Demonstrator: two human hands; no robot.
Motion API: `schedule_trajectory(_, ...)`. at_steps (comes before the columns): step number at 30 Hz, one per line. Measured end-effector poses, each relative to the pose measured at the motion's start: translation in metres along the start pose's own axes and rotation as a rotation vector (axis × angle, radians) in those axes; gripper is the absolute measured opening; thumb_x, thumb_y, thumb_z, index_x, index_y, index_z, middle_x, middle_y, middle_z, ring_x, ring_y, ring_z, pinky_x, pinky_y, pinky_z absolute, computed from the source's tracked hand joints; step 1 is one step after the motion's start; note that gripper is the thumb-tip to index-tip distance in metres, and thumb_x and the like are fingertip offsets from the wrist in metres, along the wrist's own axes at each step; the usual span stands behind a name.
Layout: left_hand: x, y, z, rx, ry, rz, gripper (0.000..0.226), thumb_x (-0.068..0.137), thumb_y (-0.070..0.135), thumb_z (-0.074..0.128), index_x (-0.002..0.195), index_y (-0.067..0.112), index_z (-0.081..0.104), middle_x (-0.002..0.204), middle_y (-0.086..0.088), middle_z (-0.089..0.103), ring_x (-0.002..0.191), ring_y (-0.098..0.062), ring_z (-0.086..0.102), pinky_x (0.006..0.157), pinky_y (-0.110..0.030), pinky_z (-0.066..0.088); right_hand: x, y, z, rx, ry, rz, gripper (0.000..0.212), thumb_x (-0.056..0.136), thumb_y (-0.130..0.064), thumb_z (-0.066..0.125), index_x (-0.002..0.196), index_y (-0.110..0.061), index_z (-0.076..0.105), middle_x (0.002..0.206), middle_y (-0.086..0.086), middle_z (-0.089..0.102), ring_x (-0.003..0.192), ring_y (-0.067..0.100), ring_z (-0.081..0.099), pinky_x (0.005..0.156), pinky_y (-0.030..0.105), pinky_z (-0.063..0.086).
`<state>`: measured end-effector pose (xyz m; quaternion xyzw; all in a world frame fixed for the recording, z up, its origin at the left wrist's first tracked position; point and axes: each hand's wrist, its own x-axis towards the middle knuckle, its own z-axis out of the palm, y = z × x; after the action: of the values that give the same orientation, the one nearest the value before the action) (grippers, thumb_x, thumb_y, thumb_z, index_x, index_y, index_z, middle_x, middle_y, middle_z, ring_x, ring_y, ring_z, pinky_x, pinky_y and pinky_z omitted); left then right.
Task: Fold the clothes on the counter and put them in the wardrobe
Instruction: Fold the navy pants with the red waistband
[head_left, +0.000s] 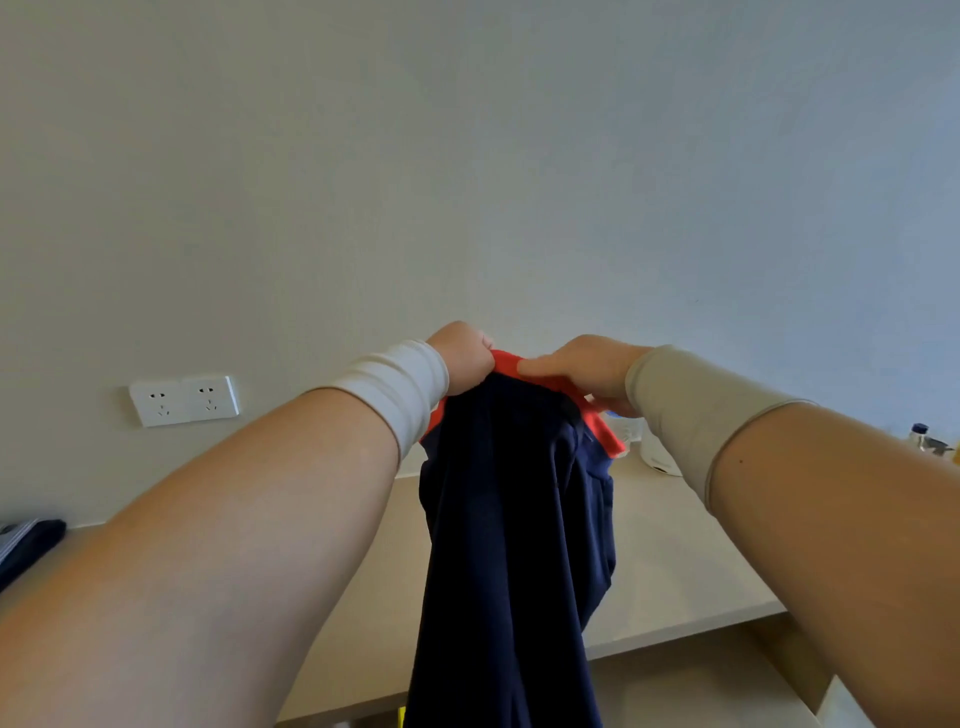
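A dark navy garment (509, 519) with a red band along its top edge hangs in the air in front of me, above the beige counter (675, 561). My left hand (462, 358) grips the red band at its left end. My right hand (587, 369) pinches the same band just to the right, fingers curled over it. Both hands are raised side by side at wall height. The lower end of the garment drops past the counter's front edge and out of view.
A double white wall socket (184, 400) sits on the wall at left. Another dark item (31, 545) lies at the counter's far left. A white round object (657, 454) and a small bottle (918, 436) stand at the counter's right, partly behind my right arm.
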<state>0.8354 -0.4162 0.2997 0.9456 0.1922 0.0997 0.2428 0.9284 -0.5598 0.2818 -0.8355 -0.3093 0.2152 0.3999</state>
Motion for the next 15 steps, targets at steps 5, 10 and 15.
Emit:
schedule_trajectory(5, 0.0044, -0.0018, 0.0036, -0.036, 0.021, -0.009, 0.031, 0.09, 0.008, 0.041, 0.06, 0.014, 0.038, 0.06, -0.001, 0.035, 0.057, -0.019, 0.032, 0.054, -0.028, 0.027, -0.002, -0.002, -0.0013, -0.065, 0.023, -0.074, 0.023, 0.079, -0.032, 0.073, 0.076, -0.009, 0.075, 0.079, 0.008, 0.073, 0.081, 0.027, 0.067, 0.084, 0.037, 0.053)
schedule_trajectory(10, 0.006, -0.0047, 0.0064, -0.07, -0.044, 0.039, 0.04, 0.088, 0.045, 0.056, 0.058, 0.019, 0.05, 0.06, 0.004, 0.047, 0.057, -0.017, 0.045, 0.057, -0.028, 0.035, -0.0022, -0.0033, -0.0049, -0.071, 0.104, -0.126, 0.022, 0.079, -0.026, 0.07, 0.078, -0.005, 0.071, 0.077, 0.009, 0.067, 0.076, 0.025, 0.062, 0.086, 0.04, 0.052)
schedule_trajectory(15, 0.002, -0.0031, 0.0001, 0.194, -0.244, 0.033, 0.026, 0.078, 0.052, 0.07, 0.079, 0.027, 0.064, 0.08, 0.005, 0.064, 0.075, -0.016, 0.062, 0.073, -0.029, 0.048, 0.002, 0.002, -0.0022, -0.12, 0.202, -0.178, 0.024, 0.081, -0.019, 0.067, 0.063, -0.014, 0.053, 0.066, 0.003, 0.049, 0.066, 0.018, 0.047, 0.06, 0.027, 0.04)
